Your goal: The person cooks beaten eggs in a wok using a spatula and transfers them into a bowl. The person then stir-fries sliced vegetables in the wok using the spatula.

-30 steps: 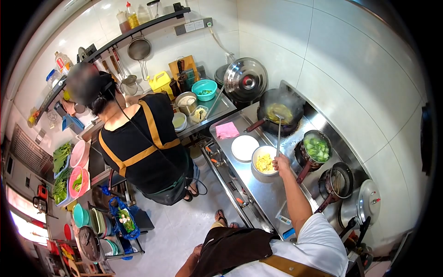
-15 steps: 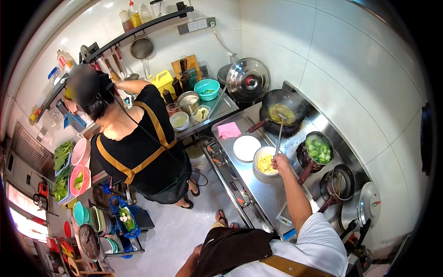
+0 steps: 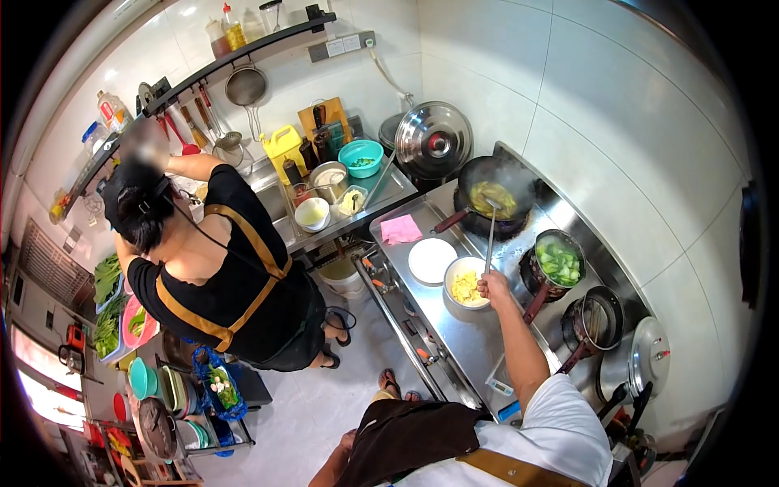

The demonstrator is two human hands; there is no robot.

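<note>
My right hand (image 3: 493, 286) is closed round the handle of a long metal ladle (image 3: 491, 243), whose head rests in the food in a steaming dark wok (image 3: 519, 185). Just left of that hand, a white bowl (image 3: 457, 297) holds yellow food, like scrambled egg. Beside the bowl lies a white plate (image 3: 432, 261), with a pink cloth (image 3: 400, 230) behind it. Low at my side is my left hand (image 3: 349, 441), partly behind the brown apron; its fingers are mostly hidden.
A co-worker (image 3: 227, 276) in black stands at the left counter. Right of the wok are a pot of greens (image 3: 558, 260), another pot (image 3: 592, 321) and a lidded metal pot (image 3: 649, 357). A large lid (image 3: 432, 140) leans in the corner.
The co-worker has moved left and leans over the counter, one arm reaching toward the wall. My right hand and the ladle have barely moved.
</note>
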